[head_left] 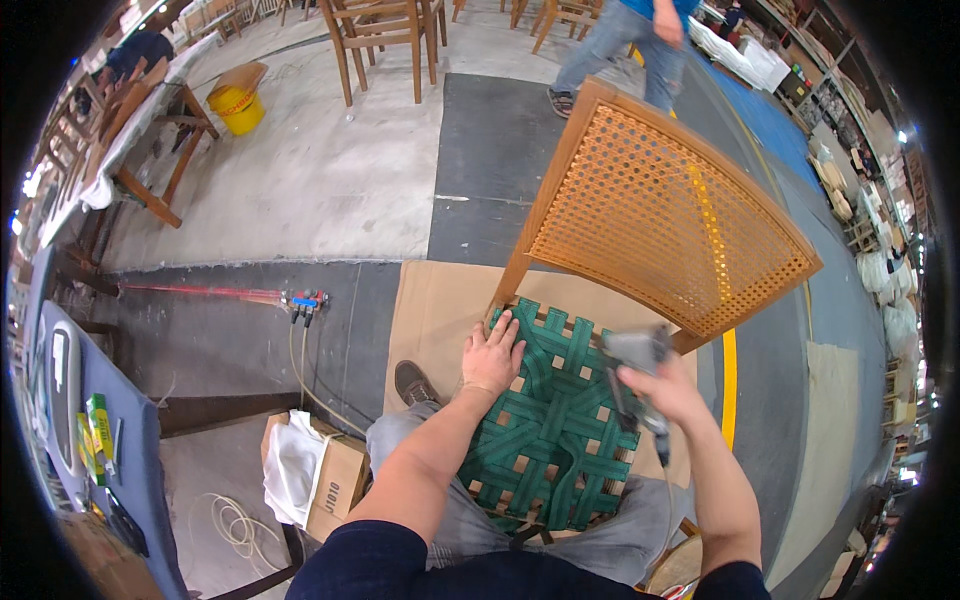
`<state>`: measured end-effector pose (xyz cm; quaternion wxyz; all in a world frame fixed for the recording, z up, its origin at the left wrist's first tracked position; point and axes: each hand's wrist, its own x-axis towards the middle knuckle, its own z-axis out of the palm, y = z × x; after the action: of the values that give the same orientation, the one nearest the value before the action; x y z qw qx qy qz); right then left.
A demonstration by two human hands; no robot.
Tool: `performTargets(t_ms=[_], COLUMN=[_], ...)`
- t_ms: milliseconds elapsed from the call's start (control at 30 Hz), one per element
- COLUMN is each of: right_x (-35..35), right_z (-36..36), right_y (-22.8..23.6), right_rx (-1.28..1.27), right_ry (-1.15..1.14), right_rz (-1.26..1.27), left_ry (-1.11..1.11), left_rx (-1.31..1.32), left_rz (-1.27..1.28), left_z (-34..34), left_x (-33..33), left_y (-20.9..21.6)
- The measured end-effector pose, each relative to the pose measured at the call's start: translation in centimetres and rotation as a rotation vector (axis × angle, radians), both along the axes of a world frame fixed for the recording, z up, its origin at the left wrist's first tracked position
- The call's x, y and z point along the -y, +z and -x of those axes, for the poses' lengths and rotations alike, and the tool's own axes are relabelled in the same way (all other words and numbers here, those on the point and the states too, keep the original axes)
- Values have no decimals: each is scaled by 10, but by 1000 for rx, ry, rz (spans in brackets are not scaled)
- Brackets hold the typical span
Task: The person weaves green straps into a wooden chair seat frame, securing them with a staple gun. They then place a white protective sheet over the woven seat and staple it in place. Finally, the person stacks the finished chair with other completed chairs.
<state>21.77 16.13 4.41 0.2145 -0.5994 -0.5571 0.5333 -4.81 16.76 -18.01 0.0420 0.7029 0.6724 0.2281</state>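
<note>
A wooden chair with a woven cane backrest [670, 210] stands before me, its seat covered in crossed green webbing straps [550, 420]. Loose strap lengths lie over the weave. My left hand [492, 355] rests with fingers stretched out on the seat's far left corner, near the back post. In my right hand [662, 388] is a grey staple gun [640, 350], blurred by motion, over the right far part of the seat. An air hose [664, 490] runs down from its handle. Whether its nose touches the webbing I cannot tell.
Brown cardboard [425, 300] lies under the chair. To my left are a carton [335, 490] with white cloth, a hose with a blue connector [305, 300], and a blue-covered bench [100, 400] with tools. A yellow bucket [238, 105] stands farther off; a person in jeans [620, 50] is beyond the backrest.
</note>
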Motion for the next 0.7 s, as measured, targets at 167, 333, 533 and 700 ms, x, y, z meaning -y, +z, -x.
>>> performTargets(t_ms=[167, 333, 533, 700], right_x=[-76, -97, -99, -99], right_z=[92, 118, 128, 121], right_y=[-84, -126, -134, -142], right_rx=[-96, -56, 98, 158], right_ry=[79, 43, 84, 52], right_rz=[160, 159, 135, 106], left_ry=[-10, -7, 8, -13], left_rx=[25, 59, 57, 86], left_rz=[0, 6, 19, 6], left_z=[3, 0, 6, 1], left_x=[-1, -3, -2, -3], left_y=[-2, -7, -12, -8])
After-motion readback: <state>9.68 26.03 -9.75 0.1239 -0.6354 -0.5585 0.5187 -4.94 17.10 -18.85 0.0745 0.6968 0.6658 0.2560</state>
